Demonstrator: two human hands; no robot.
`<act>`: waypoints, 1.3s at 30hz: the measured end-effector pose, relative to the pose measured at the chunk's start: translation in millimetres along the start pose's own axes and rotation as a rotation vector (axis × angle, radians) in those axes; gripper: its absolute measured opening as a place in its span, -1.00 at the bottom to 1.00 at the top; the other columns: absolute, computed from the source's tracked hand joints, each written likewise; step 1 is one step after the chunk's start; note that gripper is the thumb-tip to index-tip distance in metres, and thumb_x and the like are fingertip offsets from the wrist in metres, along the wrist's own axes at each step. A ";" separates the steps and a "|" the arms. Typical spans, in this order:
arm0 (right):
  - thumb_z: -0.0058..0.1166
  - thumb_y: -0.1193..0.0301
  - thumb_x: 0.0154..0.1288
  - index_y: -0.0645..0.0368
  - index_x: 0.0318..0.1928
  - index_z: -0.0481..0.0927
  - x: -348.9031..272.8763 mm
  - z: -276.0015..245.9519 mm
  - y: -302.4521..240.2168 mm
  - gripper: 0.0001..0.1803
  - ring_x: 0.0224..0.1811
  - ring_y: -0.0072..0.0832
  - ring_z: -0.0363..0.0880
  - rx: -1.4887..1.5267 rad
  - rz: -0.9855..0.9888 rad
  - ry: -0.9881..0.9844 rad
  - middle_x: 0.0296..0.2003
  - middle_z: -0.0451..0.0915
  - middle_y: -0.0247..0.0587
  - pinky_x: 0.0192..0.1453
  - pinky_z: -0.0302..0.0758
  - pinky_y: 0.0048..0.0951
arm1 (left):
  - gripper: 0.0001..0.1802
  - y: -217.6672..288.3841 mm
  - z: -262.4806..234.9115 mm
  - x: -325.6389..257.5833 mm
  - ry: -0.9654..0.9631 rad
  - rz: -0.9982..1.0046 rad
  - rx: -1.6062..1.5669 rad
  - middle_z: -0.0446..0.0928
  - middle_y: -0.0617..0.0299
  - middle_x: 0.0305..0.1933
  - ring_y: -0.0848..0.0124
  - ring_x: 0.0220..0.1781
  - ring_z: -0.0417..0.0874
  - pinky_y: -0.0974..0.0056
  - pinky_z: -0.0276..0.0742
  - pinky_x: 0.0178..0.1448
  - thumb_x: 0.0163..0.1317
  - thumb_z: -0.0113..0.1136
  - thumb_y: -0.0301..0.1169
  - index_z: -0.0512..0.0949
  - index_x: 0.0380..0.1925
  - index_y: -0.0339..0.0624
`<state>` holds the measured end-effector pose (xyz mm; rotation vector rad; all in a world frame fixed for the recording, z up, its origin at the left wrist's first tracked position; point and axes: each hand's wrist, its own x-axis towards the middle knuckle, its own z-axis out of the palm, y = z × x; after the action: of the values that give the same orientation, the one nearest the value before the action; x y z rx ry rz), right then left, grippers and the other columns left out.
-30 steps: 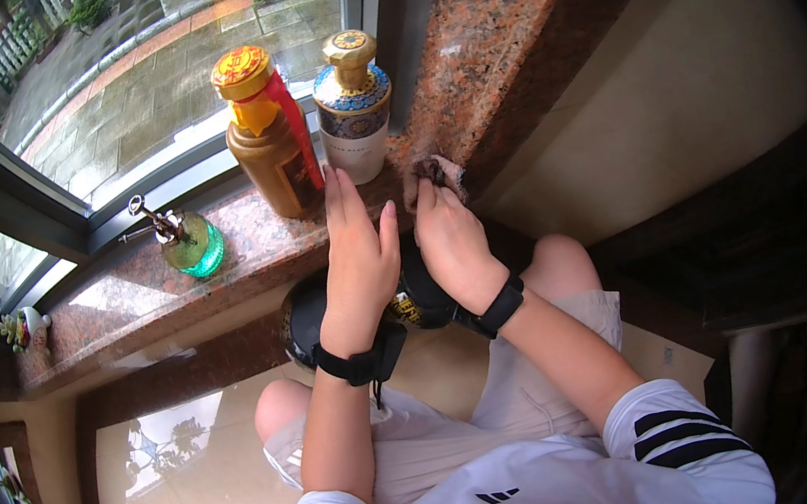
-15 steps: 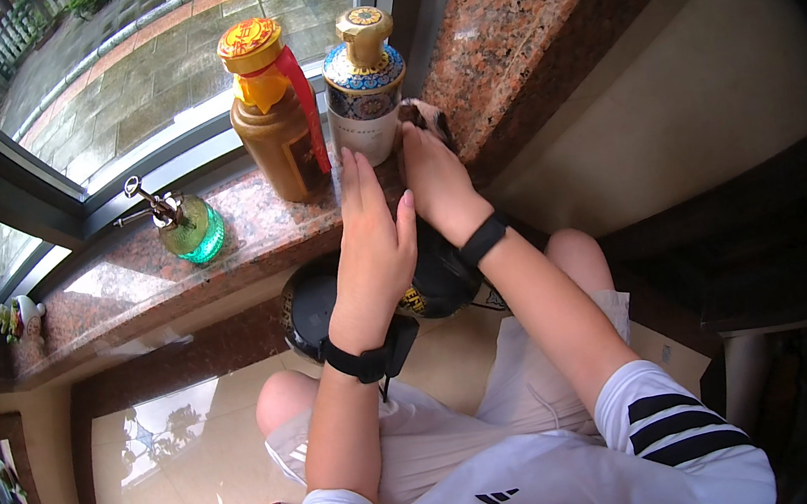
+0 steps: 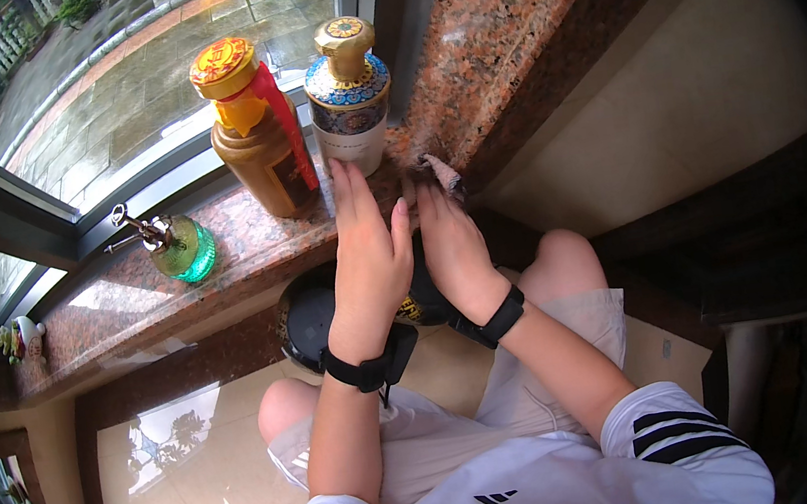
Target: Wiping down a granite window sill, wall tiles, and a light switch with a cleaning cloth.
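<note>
My left hand (image 3: 362, 242) is open, its fingers stretched flat toward a white bottle (image 3: 350, 143) with a blue patterned shoulder and gold cap. Its fingertips overlap the bottle's lower front; whether they touch it I cannot tell. Beside it my right hand (image 3: 457, 250) is also open, fingers straight and palm turned inward. At its fingertips, on the granite sill, is a small dark and pinkish-grey thing (image 3: 442, 175), partly hidden, its kind unclear. Left of the white bottle stands a brown bottle (image 3: 261, 159) with a yellow-and-red cap and a red ribbon.
A green glass spray bottle (image 3: 183, 247) with a metal pump stands farther left on the granite sill (image 3: 117, 299). A small potted succulent (image 3: 24, 341) sits at the sill's far left. Below the sill are black rounded containers (image 3: 305, 314). A granite ledge (image 3: 509, 48) rises at the right.
My right hand has drawn back toward me from beside the white bottle, uncovering more of the sill and the small dark thing. The bottles appear slightly farther left and lower as the view shifts.
</note>
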<state>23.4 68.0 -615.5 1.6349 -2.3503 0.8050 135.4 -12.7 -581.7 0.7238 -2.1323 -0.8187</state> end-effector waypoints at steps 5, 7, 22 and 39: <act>-0.04 0.50 0.34 0.36 0.33 0.30 5.7 4.6 -2.5 -0.45 0.07 -0.03 0.59 -0.059 -0.010 -0.053 0.11 0.53 0.15 0.08 0.57 -0.12 | -0.31 2.5 0.6 0.6 0.011 -0.003 0.007 -0.05 -0.55 0.51 -0.33 0.56 0.04 -0.04 0.08 0.59 0.45 0.03 -0.38 0.06 0.40 -0.64; -0.03 0.49 0.33 0.40 0.33 0.29 6.2 4.9 -4.7 -0.43 0.08 -0.02 0.59 -0.119 -0.025 -0.048 0.11 0.52 0.16 0.07 0.58 -0.11 | -0.29 3.9 3.9 0.6 0.017 -0.020 0.012 -0.06 -0.42 0.57 -0.22 0.60 0.05 0.02 0.07 0.60 0.48 0.03 -0.35 0.04 0.46 -0.54; -0.17 0.54 0.41 0.39 -0.02 0.39 90.5 25.0 12.2 -0.78 -0.08 0.12 0.65 0.111 0.116 -0.085 -0.09 0.64 0.25 -0.06 0.61 -0.01 | -0.40 9.7 11.3 2.0 0.132 -0.013 -0.005 0.11 -0.35 0.53 -0.14 0.57 0.15 0.04 0.08 0.59 0.43 -0.03 -0.46 0.18 0.41 -0.52; 0.03 0.56 0.21 0.38 0.23 0.38 -1.9 5.3 -6.0 -0.47 -0.15 -0.13 0.67 -0.107 0.044 -0.006 0.00 0.61 0.02 -0.01 0.59 -0.22 | -0.43 1.9 8.7 1.8 0.139 0.002 0.019 0.16 -0.33 0.50 -0.15 0.53 0.21 0.03 0.14 0.57 0.45 -0.01 -0.45 0.20 0.39 -0.50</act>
<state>30.5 65.3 -618.8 1.5499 -2.3967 0.6711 127.1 -10.0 -584.2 0.7657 -2.0189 -0.7262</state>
